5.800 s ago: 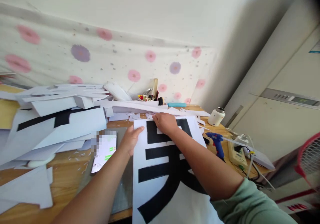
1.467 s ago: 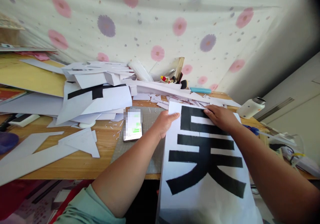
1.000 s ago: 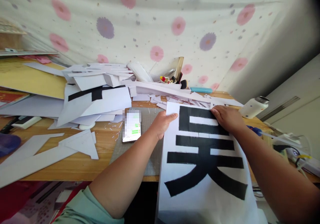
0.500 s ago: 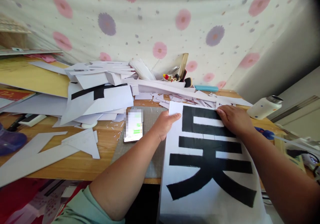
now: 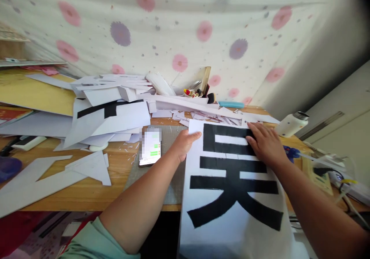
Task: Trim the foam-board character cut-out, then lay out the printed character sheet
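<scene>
A white paper sheet with a large black character on it extends from the tabletop over the front edge, on what looks like a white board. My left hand grips its upper left edge, thumb on top and fingers curled underneath, out of sight. My right hand lies across the upper right edge, fingers stretched out and slightly apart, thumb side on the black strokes. Left of the sheet, a lit phone rests on a grey cutting mat.
White offcuts lie at the left below a heap of papers and boards. Along the back are paper scraps and a container of tools. A white bottle stands at right, near cables and a power strip.
My right hand has flattened, its fingers spreading over the sheet's edge. My left hand keeps its grip. The whole view has shifted, so things appear a little further left.
</scene>
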Demonstrator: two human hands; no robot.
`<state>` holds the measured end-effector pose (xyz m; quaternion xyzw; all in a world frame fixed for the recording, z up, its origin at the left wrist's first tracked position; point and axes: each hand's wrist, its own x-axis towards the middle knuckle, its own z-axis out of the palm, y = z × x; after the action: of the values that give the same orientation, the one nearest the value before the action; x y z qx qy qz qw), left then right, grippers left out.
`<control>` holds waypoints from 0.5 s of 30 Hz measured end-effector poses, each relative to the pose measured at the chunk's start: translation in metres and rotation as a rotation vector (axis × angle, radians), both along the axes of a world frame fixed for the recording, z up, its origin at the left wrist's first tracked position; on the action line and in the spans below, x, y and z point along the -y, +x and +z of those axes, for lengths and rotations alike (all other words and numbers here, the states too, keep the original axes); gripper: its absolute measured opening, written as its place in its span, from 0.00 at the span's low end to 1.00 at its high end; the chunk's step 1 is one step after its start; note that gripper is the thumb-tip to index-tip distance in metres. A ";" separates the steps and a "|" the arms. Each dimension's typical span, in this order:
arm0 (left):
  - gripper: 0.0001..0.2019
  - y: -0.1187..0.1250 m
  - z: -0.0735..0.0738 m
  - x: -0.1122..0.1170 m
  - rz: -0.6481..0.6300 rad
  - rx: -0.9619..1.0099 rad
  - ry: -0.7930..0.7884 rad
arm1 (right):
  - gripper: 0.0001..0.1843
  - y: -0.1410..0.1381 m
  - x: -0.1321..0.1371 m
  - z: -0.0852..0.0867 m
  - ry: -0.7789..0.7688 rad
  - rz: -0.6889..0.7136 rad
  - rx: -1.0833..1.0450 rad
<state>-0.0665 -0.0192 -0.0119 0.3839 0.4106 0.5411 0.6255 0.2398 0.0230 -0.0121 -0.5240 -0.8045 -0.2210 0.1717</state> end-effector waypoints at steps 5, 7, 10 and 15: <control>0.24 -0.003 0.000 -0.001 0.020 0.004 -0.002 | 0.29 0.015 0.045 -0.025 -0.051 -0.105 -0.030; 0.24 -0.005 0.002 -0.002 0.033 -0.004 -0.011 | 0.29 0.021 0.066 -0.036 -0.078 -0.136 -0.074; 0.20 -0.009 0.005 -0.005 0.061 -0.024 -0.033 | 0.29 0.032 0.101 -0.057 -0.102 -0.164 -0.177; 0.14 -0.020 0.006 -0.013 0.132 -0.058 -0.131 | 0.29 0.034 0.156 -0.082 -0.126 -0.161 -0.355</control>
<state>-0.0864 -0.0060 -0.0059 0.3297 0.4873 0.5419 0.6002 0.2734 -0.1333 -0.0944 -0.6270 -0.7293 -0.0873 0.2597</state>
